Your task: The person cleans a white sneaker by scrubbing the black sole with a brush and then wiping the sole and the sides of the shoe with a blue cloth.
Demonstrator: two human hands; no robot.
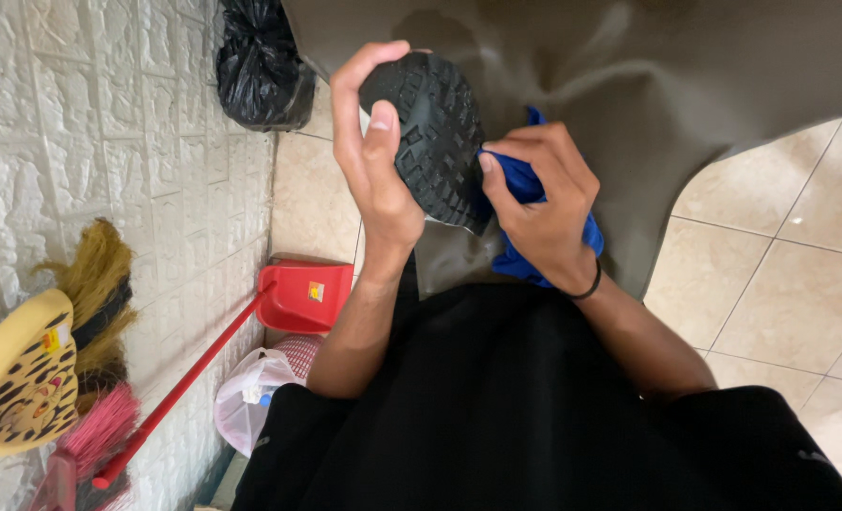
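Black-clothed lap [534, 407] nearest camera. Above it, both forearms rise to shoe [435, 132], black treaded sole facing camera, long axis running upper left to lower right. Left hand [373, 142] curled around sole's left edge and toe, thumb on tread. Right hand [539, 203] closed on bunched blue cloth [534, 189], pressed against sole's right edge; both hands touching shoe.

Left, by white brick-pattern wall [108, 114]: red dustpan [302, 295] with small square yellowish label, white plastic bag [250, 397], brooms. Farther: black bag [262, 66], probably rubbish. Beige tiled floor [780, 293].
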